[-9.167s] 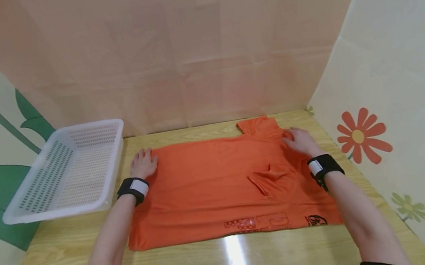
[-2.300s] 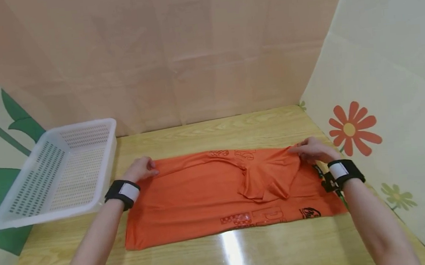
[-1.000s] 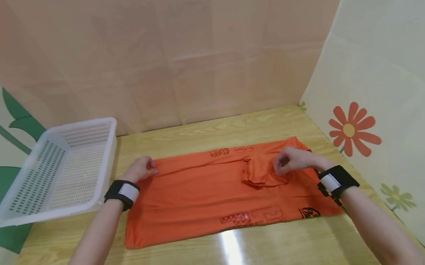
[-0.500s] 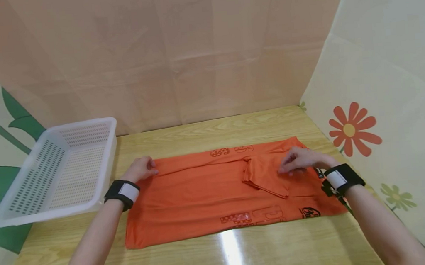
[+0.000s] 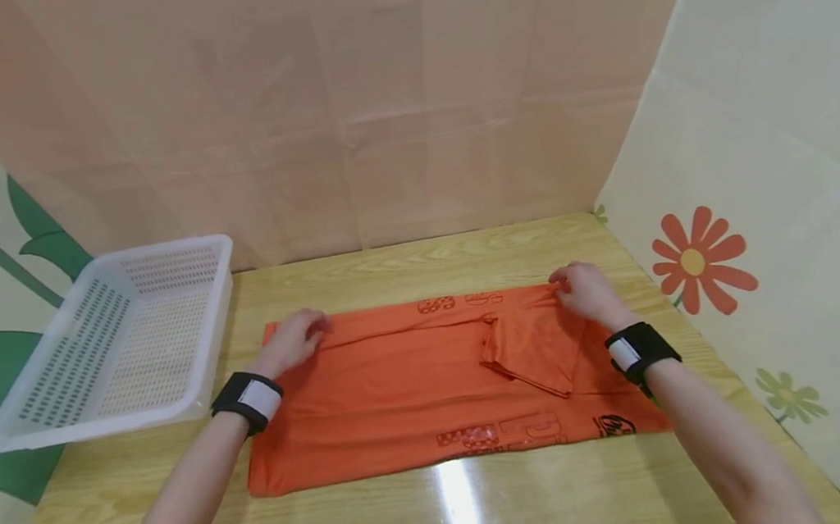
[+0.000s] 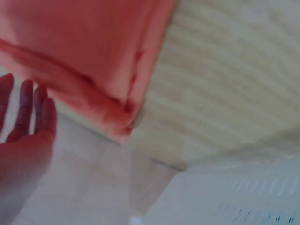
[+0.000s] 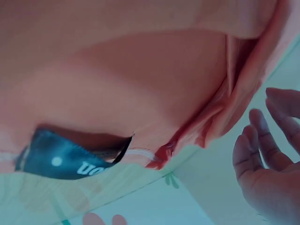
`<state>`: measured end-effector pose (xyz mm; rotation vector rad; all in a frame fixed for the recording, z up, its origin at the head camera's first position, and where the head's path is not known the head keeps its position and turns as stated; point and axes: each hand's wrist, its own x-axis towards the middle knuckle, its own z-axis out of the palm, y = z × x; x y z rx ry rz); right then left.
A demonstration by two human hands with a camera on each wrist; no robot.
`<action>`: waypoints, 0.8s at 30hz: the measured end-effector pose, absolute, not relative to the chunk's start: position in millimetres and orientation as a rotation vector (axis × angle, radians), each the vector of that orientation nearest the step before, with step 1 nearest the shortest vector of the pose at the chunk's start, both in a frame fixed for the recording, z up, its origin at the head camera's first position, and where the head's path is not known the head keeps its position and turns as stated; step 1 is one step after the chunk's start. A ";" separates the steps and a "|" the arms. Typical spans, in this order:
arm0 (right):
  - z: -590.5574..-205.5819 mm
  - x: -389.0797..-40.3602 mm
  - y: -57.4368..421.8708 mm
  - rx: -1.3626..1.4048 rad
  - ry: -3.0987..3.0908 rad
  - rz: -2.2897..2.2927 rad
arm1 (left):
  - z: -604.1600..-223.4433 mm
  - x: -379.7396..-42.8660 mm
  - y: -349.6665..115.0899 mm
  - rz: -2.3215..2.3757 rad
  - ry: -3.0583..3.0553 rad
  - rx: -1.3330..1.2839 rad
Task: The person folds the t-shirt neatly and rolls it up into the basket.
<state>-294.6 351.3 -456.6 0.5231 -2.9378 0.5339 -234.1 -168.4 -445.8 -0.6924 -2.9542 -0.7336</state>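
Observation:
An orange T-shirt (image 5: pixel 399 370) lies on the table as a long strip, its far side folded toward the middle. One sleeve (image 5: pixel 534 352) lies flat as a pointed flap near the right end. My left hand (image 5: pixel 293 343) is over the far left corner; in the left wrist view its loosely bent fingers (image 6: pixel 24 110) are beside the folded edge. At the far right edge is my right hand (image 5: pixel 587 290). The right wrist view shows its relaxed fingers (image 7: pixel 267 140) beside the cloth, with a dark neck label (image 7: pixel 65 157) at the collar opening.
A white perforated plastic basket (image 5: pixel 208 344) stands at the left, close to my left forearm. The wooden table (image 5: pixel 366 513) meets a plain wall (image 5: pixel 380 133) behind and a flower-patterned wall (image 5: pixel 755 186) at the right.
The shirt's far side has been folded toward the middle and its sleeve spread into a flat flap. My right hand has left the sleeve for the far edge; my left has shifted slightly right.

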 end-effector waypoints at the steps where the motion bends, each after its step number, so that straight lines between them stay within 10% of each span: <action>1: -457.9 -294.0 349.1 0.534 -2.934 0.490 | -449.0 -233.2 -169.0 -0.741 -2.940 -0.742; 24: -496.0 -296.6 337.5 0.325 -3.468 0.276 | -479.3 -230.9 -185.7 -0.489 -3.345 -0.665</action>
